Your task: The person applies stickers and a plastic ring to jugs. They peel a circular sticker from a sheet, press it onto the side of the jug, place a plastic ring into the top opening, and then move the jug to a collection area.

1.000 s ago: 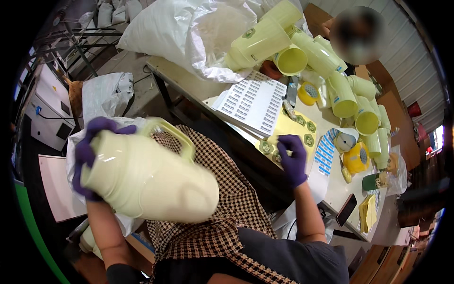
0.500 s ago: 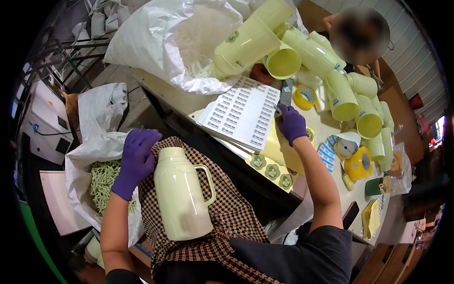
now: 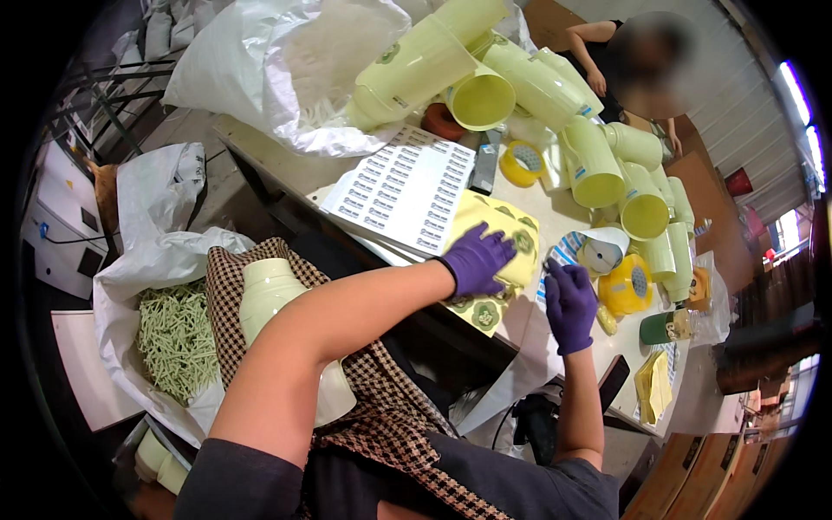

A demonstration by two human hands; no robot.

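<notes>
One pale jug (image 3: pixel 267 286) is laid on the lap (image 3: pixel 381 390), partly hidden by the left arm (image 3: pixel 347 325). Yellow sticker paper (image 3: pixel 474 206) is touched by the left hand (image 3: pixel 478 260), fingers spread wide. The right hand (image 3: pixel 572 303) is curled; whether anything is held cannot be told. One white paper stack (image 3: pixel 407 186) is set on the surface (image 3: pixel 282 166).

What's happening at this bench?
A person in purple gloves has both hands at the table. The left hand is spread over yellow sticker sheets; the right hand, fingers curled, is beside a blue-striped label roll, and whether it grips anything is unclear. A pale jug with no hand on it sits in the lap, partly hidden by the left forearm. More pale yellow-green jug bodies lie piled across the table.
</notes>
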